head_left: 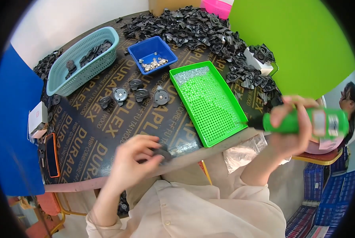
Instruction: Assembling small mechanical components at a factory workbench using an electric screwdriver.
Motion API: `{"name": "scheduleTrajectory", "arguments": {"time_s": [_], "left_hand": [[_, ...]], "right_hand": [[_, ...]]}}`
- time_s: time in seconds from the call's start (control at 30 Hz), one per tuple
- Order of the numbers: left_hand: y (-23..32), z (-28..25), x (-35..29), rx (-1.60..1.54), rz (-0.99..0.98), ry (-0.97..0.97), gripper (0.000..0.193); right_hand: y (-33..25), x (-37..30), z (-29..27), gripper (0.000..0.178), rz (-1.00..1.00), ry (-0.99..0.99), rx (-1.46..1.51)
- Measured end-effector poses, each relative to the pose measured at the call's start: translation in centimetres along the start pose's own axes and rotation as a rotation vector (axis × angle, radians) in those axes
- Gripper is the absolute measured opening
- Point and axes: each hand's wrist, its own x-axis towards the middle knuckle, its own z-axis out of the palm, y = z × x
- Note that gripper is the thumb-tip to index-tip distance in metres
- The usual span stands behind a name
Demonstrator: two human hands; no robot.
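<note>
Both hands raised: left hand point(136, 158) pinching black part point(163, 152), right hand point(290, 127) gripping green screwdriver point(304, 122).

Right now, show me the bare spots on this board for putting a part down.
Bare board lies between the four dark assembled parts, the orange-edged phone and the left hand. Crowded: the far edge under the black parts heap, and around the green tray.

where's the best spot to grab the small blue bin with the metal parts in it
Take the blue bin by its near right rim, coming from above on the green tray side. Its walls stand upright and open-topped, the metal parts lie low inside, and that corner shows bare table beside it.
</note>
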Motion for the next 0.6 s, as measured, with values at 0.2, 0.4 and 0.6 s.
{"name": "scheduleTrajectory", "arguments": {"time_s": [0.2, 0.4, 0.6], "left_hand": [[-1.0, 4.0, 0.9, 0.035, 0.115, -0.063, 0.025], [-2.7, 4.9, 0.3, 0.144, 0.334, 0.089, 0.023], [-2.5, 5.2, -0.4, 0.364, 0.494, 0.112, 0.028]], "right_hand": [[6.4, 1.5, 1.6, 0.008, 0.077, -0.11, -0.113], [8.0, 1.5, 1.9, 0.01, 0.111, -0.132, -0.129], [8.6, 1.6, 1.9, 0.01, 0.134, -0.152, -0.151]]}}
